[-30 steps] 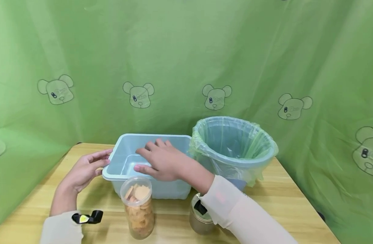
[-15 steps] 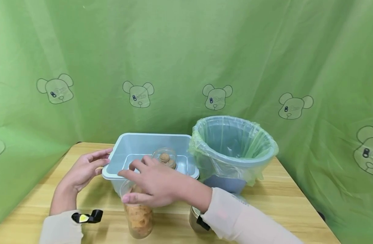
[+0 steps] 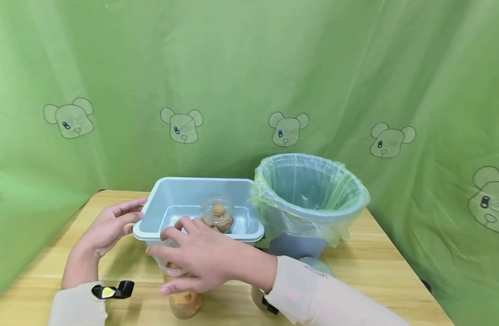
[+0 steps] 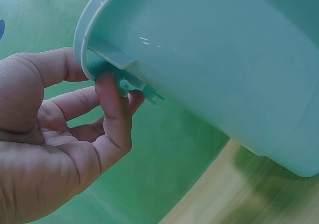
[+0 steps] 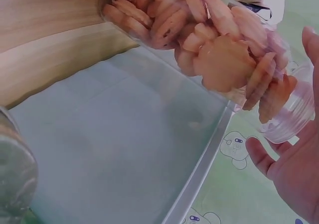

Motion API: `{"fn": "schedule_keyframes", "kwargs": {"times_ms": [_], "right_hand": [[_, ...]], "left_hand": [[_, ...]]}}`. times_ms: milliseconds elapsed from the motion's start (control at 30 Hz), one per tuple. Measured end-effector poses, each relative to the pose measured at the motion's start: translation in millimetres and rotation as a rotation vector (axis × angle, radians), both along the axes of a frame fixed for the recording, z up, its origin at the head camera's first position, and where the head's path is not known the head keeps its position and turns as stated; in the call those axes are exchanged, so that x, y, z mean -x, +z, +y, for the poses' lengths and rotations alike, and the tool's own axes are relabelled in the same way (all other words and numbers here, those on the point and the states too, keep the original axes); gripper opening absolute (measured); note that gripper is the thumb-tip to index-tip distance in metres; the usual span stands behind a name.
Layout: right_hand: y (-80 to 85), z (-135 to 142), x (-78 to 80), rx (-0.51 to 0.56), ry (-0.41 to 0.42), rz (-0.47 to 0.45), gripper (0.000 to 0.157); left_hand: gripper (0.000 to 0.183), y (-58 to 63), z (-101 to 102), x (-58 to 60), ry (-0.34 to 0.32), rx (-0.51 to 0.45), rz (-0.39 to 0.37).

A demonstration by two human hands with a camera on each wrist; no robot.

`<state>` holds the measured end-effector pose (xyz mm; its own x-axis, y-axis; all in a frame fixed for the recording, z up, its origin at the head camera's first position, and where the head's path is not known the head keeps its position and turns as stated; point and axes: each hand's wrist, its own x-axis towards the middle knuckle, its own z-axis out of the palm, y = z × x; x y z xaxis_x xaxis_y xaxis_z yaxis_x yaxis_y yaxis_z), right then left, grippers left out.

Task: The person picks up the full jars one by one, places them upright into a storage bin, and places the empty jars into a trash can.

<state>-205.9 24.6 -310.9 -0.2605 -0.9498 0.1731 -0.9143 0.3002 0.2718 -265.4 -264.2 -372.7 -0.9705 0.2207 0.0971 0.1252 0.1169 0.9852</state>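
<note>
My left hand (image 3: 107,233) pinches the left rim of the light blue plastic basin (image 3: 188,183); in the left wrist view its thumb and fingers (image 4: 115,104) are at the basin's corner. Over the lid of a clear jar of cookies (image 3: 185,304) is my right hand (image 3: 204,258), fingers spread and bent. The right wrist view has the jar (image 5: 219,59) full of cookies, with the hand (image 5: 299,169) around its lid end; firm contact cannot be made out. Inside the basin lies a small clear jar of round brown cookies (image 3: 218,215).
A blue bin (image 3: 298,244) lined with a green plastic bag (image 3: 343,222) stands right of the basin. A metallic-looking jar (image 3: 258,296) is partly hidden under my right forearm. All stand on a wooden table (image 3: 380,271) before a green curtain (image 3: 229,68).
My right hand has come out of the basin and moved toward me, down onto the top of the cookie jar. The small jar in the basin has come into sight. My left hand stays put.
</note>
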Motion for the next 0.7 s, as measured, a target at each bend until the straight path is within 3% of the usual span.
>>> {"fn": "schedule_keyframes", "kwargs": {"times_ms": [700], "right_hand": [[13.3, -2.9, -6.0, -0.076, 0.011, 0.175, 0.054]], "left_hand": [[0.061, 1.9, 1.0, -1.8, 0.007, 0.018, 0.010]]}}
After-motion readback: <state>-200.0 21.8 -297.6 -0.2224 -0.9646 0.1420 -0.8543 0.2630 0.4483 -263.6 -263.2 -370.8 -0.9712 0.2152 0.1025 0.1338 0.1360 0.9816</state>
